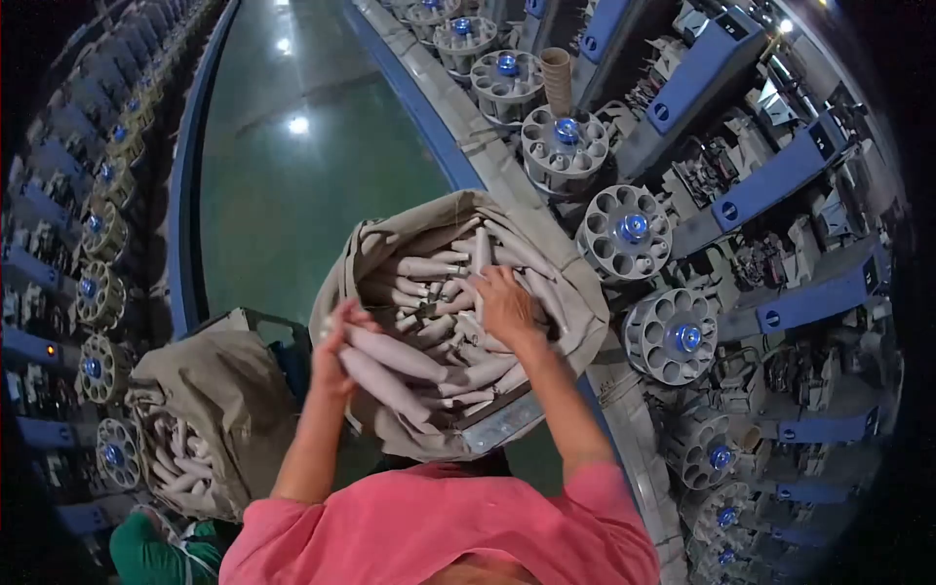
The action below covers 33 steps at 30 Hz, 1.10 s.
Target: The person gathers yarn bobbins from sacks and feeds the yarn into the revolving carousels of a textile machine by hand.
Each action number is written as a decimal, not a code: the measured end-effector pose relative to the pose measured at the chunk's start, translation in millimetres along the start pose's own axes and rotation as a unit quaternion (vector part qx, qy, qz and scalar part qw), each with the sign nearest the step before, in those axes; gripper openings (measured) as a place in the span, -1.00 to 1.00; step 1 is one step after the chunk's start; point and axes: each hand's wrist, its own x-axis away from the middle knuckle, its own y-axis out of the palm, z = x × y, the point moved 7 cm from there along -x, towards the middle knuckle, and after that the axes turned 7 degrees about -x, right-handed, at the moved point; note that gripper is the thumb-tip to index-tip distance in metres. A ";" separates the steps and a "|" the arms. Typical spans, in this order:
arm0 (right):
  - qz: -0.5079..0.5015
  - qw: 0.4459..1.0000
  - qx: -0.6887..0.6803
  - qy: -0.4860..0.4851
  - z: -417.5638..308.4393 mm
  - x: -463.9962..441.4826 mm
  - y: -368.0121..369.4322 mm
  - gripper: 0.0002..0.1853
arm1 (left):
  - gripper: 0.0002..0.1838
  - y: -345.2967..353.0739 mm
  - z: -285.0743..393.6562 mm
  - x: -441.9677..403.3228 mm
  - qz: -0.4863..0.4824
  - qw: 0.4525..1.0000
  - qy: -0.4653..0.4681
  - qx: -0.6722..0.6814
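Observation:
A cloth sack [390, 234] stands open in front of me, filled with pale pinkish-white yarn cops [429, 265] lying in different directions. My left hand [343, 336], over the sack's left side, is closed around the ends of two yarn cops [390, 385], which slant down to the right. Inside the sack, my right hand [507, 307] has its fingers curled at an upright yarn cop [482, 252]. Its fingertips are partly hidden, but they appear closed on that cop. A flat grey metal strip [502, 422] shows at the sack's near edge.
Winding machines with round cop magazines [624, 229] and blue arms [780, 180] line the right side, close to the sack. Another machine row [102, 292] runs along the left. A second sack of cops [234, 390] and a person in green [156, 551] are at lower left. A green floor aisle [302, 175] stretches ahead.

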 end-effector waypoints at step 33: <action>-0.188 0.926 -0.311 0.102 26.2 -51.9 52.1 -0.61 | -0.76 30.3 -32.8 -130.1 0.052 0.969 -0.154 -0.184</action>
